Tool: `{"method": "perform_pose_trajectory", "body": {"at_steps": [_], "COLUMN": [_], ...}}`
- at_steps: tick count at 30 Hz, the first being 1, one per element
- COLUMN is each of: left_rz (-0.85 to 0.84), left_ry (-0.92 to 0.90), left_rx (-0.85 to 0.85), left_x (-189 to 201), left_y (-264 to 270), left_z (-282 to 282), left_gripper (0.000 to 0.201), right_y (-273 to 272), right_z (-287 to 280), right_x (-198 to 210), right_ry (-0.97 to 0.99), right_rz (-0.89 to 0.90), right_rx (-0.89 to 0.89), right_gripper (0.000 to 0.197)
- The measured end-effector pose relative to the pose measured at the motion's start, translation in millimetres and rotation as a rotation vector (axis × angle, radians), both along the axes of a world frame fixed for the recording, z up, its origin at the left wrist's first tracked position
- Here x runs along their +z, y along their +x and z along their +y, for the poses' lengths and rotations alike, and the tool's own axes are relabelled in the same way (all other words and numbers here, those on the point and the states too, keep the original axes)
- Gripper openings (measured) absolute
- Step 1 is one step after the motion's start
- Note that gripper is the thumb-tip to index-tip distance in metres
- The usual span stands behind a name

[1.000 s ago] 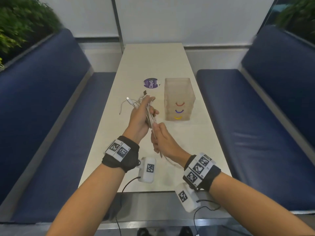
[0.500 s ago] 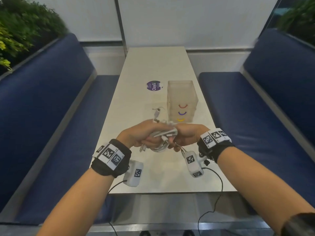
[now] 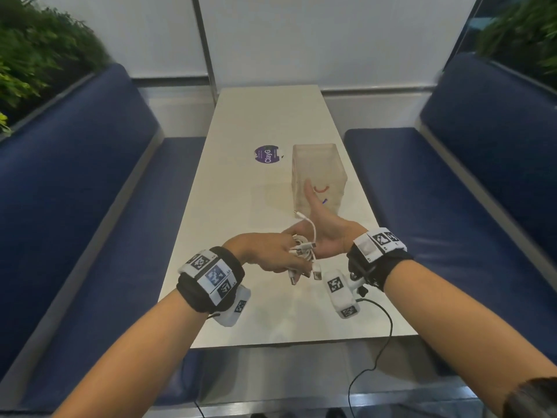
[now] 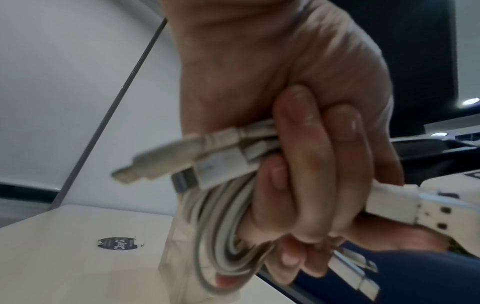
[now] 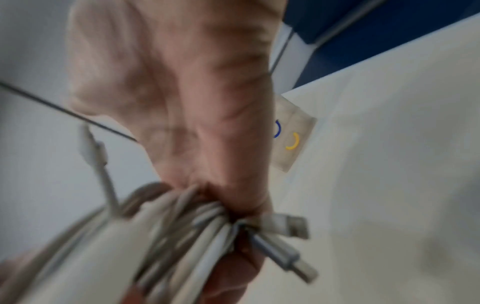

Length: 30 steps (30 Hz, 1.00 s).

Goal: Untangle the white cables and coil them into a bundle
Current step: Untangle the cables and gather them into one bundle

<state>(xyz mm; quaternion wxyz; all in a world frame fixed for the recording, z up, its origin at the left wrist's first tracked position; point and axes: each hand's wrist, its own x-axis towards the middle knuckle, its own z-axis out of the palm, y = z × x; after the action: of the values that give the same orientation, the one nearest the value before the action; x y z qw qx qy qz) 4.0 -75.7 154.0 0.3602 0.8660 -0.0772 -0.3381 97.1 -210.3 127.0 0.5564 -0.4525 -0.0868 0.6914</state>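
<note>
head view downward, wrist views close, all share cables (image 3: 302, 248)

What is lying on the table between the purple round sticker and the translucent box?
Nothing: in the head view, bare tabletop separates the sticker and the box.

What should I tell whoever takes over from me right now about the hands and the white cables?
Left hand: fingers curled round the coiled white cables, held above the table.
Right hand: palm up against the coil, thumb straight toward the clear drawer box; its fingers are hidden, so its grip cannot be told.
Done: cables gathered into loops.
Left: several plug ends hang loose from the coil; tuck them in and set the bundle down.
</note>
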Motion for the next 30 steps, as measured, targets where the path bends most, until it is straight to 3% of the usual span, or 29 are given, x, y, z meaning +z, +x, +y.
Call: {"method": "perform_pose_trajectory", "body": {"at_steps": [2, 5, 8, 11, 13, 16, 19, 23, 26, 30], "left_rz": [-0.003, 0.023, -0.017, -0.114, -0.177, -0.221, -0.262, -0.531, -0.791, -0.861], "left_ry": [-0.032, -0.068, 0.001, 0.071, 0.075, 0.076, 0.162, 0.304, 0.413, 0.453], "left_rx": [0.018, 0.064, 0.071, 0.001, -0.030, -0.144, -0.152, -0.127, -0.207, -0.310], "left_x": [-0.9, -3.6, -12.6, -17.4, -15.7, -14.3, -15.9, -30.5, -35.6, -30.0], "left_y": [1.3, 4.5, 8.9, 9.8, 9.5, 11.5, 14.1, 16.4, 16.2, 23.1], "left_z": [2.7, 3.3, -0.3, -2.9, -2.3, -1.2, 0.4, -3.5, -5.6, -5.5], "left_gripper": [0.033, 0.025, 0.030, 0.014, 0.012, 0.009, 0.017, 0.039, 0.053, 0.046], "right_y": [1.0, -5.0, -16.7, -20.4, -15.5, -7.5, -5.7, -1.4, 1.9, 1.4], "right_z": [-4.5, 1.7, 14.1, 11.8, 5.7, -3.2, -9.7, -17.6, -23.6, -29.0], "right_x": [0.2, 7.2, 7.3, 6.7, 8.4, 5.8, 6.3, 4.7, -0.4, -6.5], "right_ry": [0.071, -0.049, -0.230, -0.310, -0.233, -0.101, -0.125, -0.126, -0.065, -0.011], "right_rz": [0.015, -0.348, -0.564, -0.599, -0.523, -0.609, -0.713, -0.693, -0.564, -0.394], "right_rx": [-0.011, 0.088, 0.099, 0.021, 0.078, 0.262, 0.377, 0.332, 0.197, 0.088], "right_gripper": [0.127, 0.093, 0.089, 0.092, 0.093, 0.056, 0.020, 0.032, 0.037, 0.056]}}
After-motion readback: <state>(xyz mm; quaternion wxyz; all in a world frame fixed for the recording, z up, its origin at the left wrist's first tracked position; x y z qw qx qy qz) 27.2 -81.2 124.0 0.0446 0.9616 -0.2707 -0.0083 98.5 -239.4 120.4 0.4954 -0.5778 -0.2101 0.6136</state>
